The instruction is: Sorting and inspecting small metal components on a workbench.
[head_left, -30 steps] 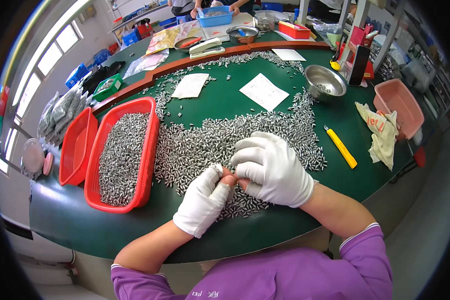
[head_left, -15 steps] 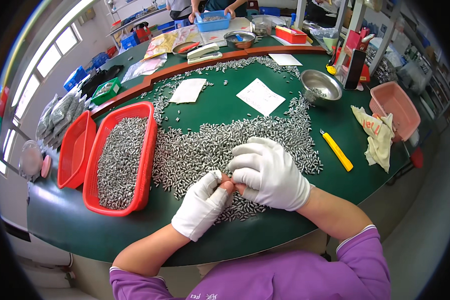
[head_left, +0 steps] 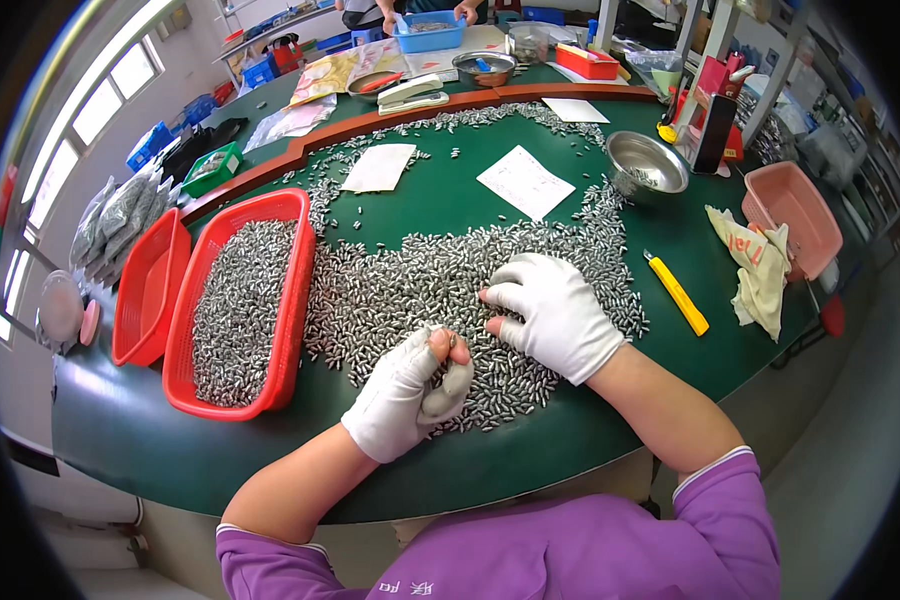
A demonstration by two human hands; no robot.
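The white-gloved left hand (head_left: 400,395) pinches one small silvery metal piece (head_left: 453,341); the white-gloved right hand (head_left: 552,315) spreads its fingers over the loose silvery pile (head_left: 390,295) left on the green bench (head_left: 440,200); the red plastic basket (head_left: 298,300) holds more.

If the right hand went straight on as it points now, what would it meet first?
The right hand would probably meet the small silvery pieces first, though its exact height is unclear.
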